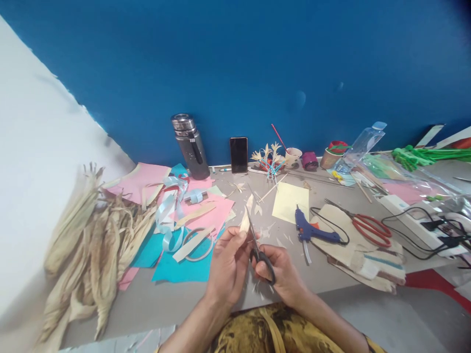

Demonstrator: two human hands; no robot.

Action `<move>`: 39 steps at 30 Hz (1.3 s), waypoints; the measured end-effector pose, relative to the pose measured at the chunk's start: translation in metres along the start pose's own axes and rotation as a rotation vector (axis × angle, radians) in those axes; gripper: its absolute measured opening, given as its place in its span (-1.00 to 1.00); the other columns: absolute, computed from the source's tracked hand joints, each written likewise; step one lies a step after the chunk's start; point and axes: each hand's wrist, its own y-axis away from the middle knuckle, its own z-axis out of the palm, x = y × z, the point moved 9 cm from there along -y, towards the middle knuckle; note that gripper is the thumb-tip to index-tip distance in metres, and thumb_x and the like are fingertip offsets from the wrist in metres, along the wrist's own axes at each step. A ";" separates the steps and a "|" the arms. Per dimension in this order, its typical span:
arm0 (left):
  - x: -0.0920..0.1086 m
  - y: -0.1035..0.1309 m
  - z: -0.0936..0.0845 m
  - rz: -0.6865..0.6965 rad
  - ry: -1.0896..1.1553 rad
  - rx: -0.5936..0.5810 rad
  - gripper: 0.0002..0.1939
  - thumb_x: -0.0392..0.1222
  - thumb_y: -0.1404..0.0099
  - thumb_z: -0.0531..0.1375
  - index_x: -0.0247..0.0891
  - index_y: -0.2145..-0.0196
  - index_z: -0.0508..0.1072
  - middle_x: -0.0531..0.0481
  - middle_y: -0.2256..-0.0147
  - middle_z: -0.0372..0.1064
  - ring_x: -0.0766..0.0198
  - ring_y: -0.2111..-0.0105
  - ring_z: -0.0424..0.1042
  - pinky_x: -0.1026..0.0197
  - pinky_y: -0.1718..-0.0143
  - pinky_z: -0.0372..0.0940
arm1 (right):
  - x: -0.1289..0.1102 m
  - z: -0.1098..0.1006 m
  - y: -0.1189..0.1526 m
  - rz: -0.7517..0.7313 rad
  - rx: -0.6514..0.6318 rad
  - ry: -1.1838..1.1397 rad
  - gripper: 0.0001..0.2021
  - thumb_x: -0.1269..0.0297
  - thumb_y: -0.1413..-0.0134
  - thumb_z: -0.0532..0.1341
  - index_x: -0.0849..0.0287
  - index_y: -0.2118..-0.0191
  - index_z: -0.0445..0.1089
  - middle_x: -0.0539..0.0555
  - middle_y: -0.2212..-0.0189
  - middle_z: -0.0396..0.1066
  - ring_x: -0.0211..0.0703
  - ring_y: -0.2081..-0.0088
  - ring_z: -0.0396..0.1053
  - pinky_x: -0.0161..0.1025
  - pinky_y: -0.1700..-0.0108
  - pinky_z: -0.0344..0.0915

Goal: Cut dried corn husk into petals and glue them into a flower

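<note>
Between the thumb and fingers of my left hand [230, 262] is a small pale piece of corn husk [247, 215], pointed at the top. My right hand [281, 269] is closed around black-handled scissors [265, 264]. The blades run upward along the right side of the husk piece; I cannot tell whether they touch it. Small husk scraps [287, 239] lie scattered on the grey table around both hands. Farther back stand husk flowers with pale blue stems [270, 164].
Dried corn husks [99, 255] are heaped at left, beside coloured paper [184, 267] and a tape roll [197, 243]. A flask [191, 147] and phone [239, 154] stand by the wall. At right are a glue gun [312, 230], red-handled scissors [370, 228] and a power strip [415, 223].
</note>
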 end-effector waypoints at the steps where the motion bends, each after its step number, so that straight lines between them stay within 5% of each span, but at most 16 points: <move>1: 0.002 0.000 -0.001 0.003 -0.002 0.001 -0.82 -0.21 -0.13 0.35 -0.26 0.48 0.41 -0.01 0.43 0.50 0.30 0.36 0.47 0.29 0.29 0.36 | 0.002 0.001 0.000 0.012 -0.004 -0.004 -0.38 -0.34 0.24 0.37 0.22 0.54 0.33 -0.07 0.65 0.20 -0.36 0.58 0.00 -0.35 0.52 -0.01; 5: 0.018 -0.001 -0.007 0.027 -0.059 -0.040 -0.84 -0.26 -0.08 0.35 -0.27 0.53 0.42 -0.02 0.43 0.50 0.26 0.37 0.47 0.23 0.29 0.38 | 0.009 0.005 0.005 0.102 -0.065 -0.018 -0.34 -0.40 0.30 0.36 0.24 0.51 0.38 -0.03 0.64 0.28 -0.36 0.59 0.06 -0.36 0.53 0.03; 10: 0.043 0.000 -0.016 -0.003 -0.226 -0.152 -0.87 -0.30 -0.02 0.35 -0.30 0.57 0.46 -0.08 0.44 0.53 0.19 0.37 0.50 0.17 0.26 0.39 | -0.001 0.017 0.016 0.149 -0.407 0.009 -0.24 -0.47 0.24 0.26 0.27 0.29 0.46 0.10 0.45 0.43 -0.30 0.50 0.20 -0.33 0.44 0.13; 15: 0.054 0.002 -0.012 -0.077 -0.346 -0.288 -0.85 -0.29 0.02 0.37 -0.32 0.58 0.46 -0.11 0.47 0.54 0.16 0.42 0.53 0.16 0.28 0.38 | -0.019 0.009 0.019 0.190 -0.571 0.166 -0.30 -0.40 0.19 0.30 0.28 0.30 0.46 0.08 0.45 0.44 -0.24 0.45 0.29 -0.32 0.38 0.18; 23: 0.051 0.008 0.004 -0.236 -0.439 -0.545 -0.84 -0.30 0.00 0.37 -0.33 0.56 0.44 -0.18 0.41 0.58 0.08 0.39 0.57 0.12 0.30 0.38 | -0.042 0.005 0.025 0.304 -0.705 0.320 -0.31 -0.40 0.22 0.31 0.26 0.33 0.47 0.00 0.52 0.35 -0.30 0.51 0.20 -0.35 0.49 0.06; 39: 0.051 0.013 0.013 -0.294 -0.597 -0.646 -0.75 -0.23 -0.01 0.40 -0.31 0.59 0.37 -0.23 0.37 0.59 0.08 0.36 0.56 0.16 0.32 0.32 | -0.039 -0.009 0.024 0.325 -0.714 0.434 -0.45 -0.20 0.21 0.42 0.32 0.46 0.46 -0.05 0.61 0.29 -0.37 0.57 0.11 -0.40 0.55 -0.03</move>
